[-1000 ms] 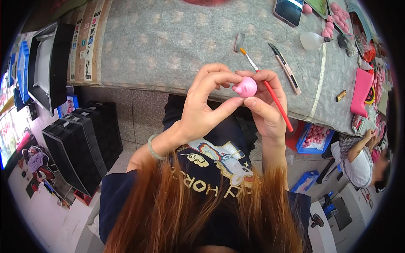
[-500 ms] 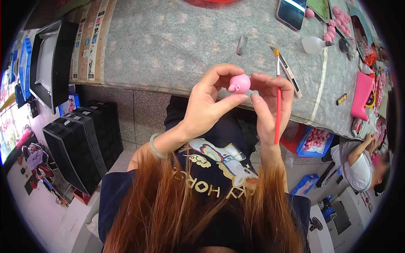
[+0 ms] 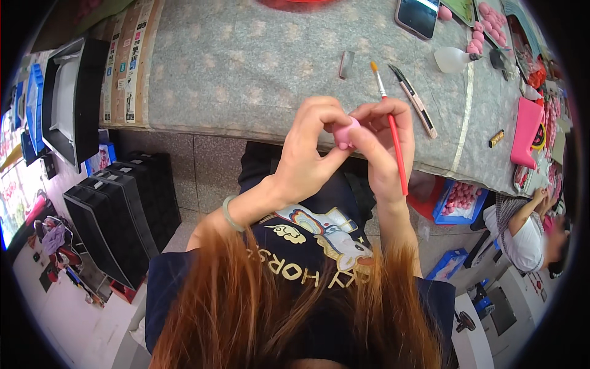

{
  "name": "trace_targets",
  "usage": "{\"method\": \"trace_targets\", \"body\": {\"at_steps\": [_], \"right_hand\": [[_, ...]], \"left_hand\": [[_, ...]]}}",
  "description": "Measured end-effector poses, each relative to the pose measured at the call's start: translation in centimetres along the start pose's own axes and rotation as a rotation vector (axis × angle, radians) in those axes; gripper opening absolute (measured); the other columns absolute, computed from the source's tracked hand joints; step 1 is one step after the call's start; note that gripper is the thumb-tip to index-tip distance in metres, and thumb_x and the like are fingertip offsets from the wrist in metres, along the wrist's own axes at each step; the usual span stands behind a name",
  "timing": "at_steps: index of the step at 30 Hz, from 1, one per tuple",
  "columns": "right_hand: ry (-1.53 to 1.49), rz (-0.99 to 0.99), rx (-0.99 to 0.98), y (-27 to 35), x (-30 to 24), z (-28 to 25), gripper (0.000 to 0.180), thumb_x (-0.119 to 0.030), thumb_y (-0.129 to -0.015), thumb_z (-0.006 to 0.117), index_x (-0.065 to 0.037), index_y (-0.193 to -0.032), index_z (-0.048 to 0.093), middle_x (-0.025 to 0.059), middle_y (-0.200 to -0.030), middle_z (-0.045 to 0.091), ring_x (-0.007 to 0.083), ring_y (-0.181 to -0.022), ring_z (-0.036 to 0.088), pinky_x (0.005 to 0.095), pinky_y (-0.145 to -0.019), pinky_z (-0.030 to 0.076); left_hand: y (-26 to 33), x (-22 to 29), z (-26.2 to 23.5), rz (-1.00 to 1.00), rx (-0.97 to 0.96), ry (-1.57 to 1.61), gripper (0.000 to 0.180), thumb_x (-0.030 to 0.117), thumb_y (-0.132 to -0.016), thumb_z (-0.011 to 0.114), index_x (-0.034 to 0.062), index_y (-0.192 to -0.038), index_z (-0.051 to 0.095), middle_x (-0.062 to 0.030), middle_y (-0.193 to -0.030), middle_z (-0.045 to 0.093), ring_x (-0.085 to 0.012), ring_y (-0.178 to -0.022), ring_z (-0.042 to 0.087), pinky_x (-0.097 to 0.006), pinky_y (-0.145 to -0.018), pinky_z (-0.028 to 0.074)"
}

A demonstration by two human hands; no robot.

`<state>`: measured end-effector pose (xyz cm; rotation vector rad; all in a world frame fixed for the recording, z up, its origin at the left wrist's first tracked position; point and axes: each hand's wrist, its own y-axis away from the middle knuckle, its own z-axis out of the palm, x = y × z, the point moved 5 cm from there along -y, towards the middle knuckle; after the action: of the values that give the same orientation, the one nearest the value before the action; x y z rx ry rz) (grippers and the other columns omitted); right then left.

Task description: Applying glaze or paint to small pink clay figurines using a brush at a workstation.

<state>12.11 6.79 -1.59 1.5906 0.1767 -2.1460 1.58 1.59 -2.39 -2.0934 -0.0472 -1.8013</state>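
Between the fingertips of both hands sits a small round pink figure (image 3: 344, 135) with little bumps on it. My left hand (image 3: 307, 144) pinches it with thumb and fingers. The thumb of my right hand (image 3: 384, 147) presses on the figure from the right and hides part of it. A paintbrush (image 3: 396, 146) with a red handle is tucked among my right fingers, its tan bristles pointing up and away. Just beyond the hands, a utility knife (image 3: 416, 103) and a small flat grey piece (image 3: 346, 64) lie on the cloth-covered table (image 3: 227, 74).
Toward the far right are a phone (image 3: 417, 17), a white squeeze bottle (image 3: 453, 60) and several pink balls (image 3: 490, 24). A pink tape dispenser (image 3: 527, 132) stands at the right edge. Black cases (image 3: 120, 212) rest at left; another person (image 3: 516, 237) sits at right.
The pink figure has turned and moved slightly down and left. My right thumb has come over onto it. The paintbrush has tilted, its bristles swinging left.
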Motion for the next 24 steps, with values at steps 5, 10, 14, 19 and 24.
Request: {"method": "trace_targets", "body": {"at_steps": [5,10,14,19,24], "right_hand": [[-0.002,0.072,0.126,-0.6,1.0,-0.9,0.016,-0.002,-0.079,0.055,-0.002,-0.092,0.045,0.006,-0.081,0.055,0.0114,-0.077,0.054,0.0236,-0.07,0.044],[-0.048,0.073,0.127,-0.8,0.7,-0.7,0.015,-0.002,-0.08,0.054,-0.003,-0.091,0.045,0.0074,-0.083,0.056,0.0117,-0.079,0.055,0.024,-0.071,0.044],[-0.065,0.079,0.135,-0.7,0.4,-0.6,0.013,-0.003,-0.081,0.053,-0.003,-0.091,0.044,0.0087,-0.086,0.057,0.0121,-0.081,0.054,0.0251,-0.074,0.043],[-0.042,0.059,0.058,-0.2,0.0,-0.1,0.028,0.0,-0.076,0.057,-0.003,-0.099,0.041,0.0096,-0.095,0.054,0.014,-0.086,0.053,0.0267,-0.078,0.042],[0.117,-0.165,0.031,-0.3,-0.6,-0.3,0.043,0.008,-0.069,0.06,-0.004,-0.104,0.037,0.0134,-0.105,0.049,0.0189,-0.094,0.05,0.0317,-0.084,0.04]], "left_hand": [[0.5,-1.1,0.7,-0.251,-0.003,0.238,0.046,-0.01,-0.063,0.066,0.0056,-0.097,0.039,-0.0054,-0.098,0.04,-0.0115,-0.087,0.044,-0.025,-0.078,0.038],[0.2,-1.3,0.7,-0.192,-0.011,0.145,0.045,-0.011,-0.063,0.065,0.0056,-0.096,0.039,-0.0054,-0.098,0.038,-0.0111,-0.087,0.043,-0.024,-0.078,0.038],[-0.3,-1.0,0.7,-0.107,0.0,0.072,0.043,-0.012,-0.064,0.063,0.0051,-0.095,0.039,-0.0062,-0.098,0.037,-0.0118,-0.088,0.043,-0.024,-0.079,0.038],[-1.0,-0.5,0.4,-0.039,0.098,0.043,0.038,-0.008,-0.062,0.063,0.0044,-0.092,0.044,-0.0107,-0.091,0.043,-0.0204,-0.08,0.046,-0.028,-0.068,0.041],[-1.1,-1.1,1.0,-0.322,0.105,0.528,0.037,-0.009,-0.07,0.054,0.0018,-0.104,0.043,-0.0091,-0.101,0.046,-0.0186,-0.092,0.049,-0.028,-0.08,0.042]]}}
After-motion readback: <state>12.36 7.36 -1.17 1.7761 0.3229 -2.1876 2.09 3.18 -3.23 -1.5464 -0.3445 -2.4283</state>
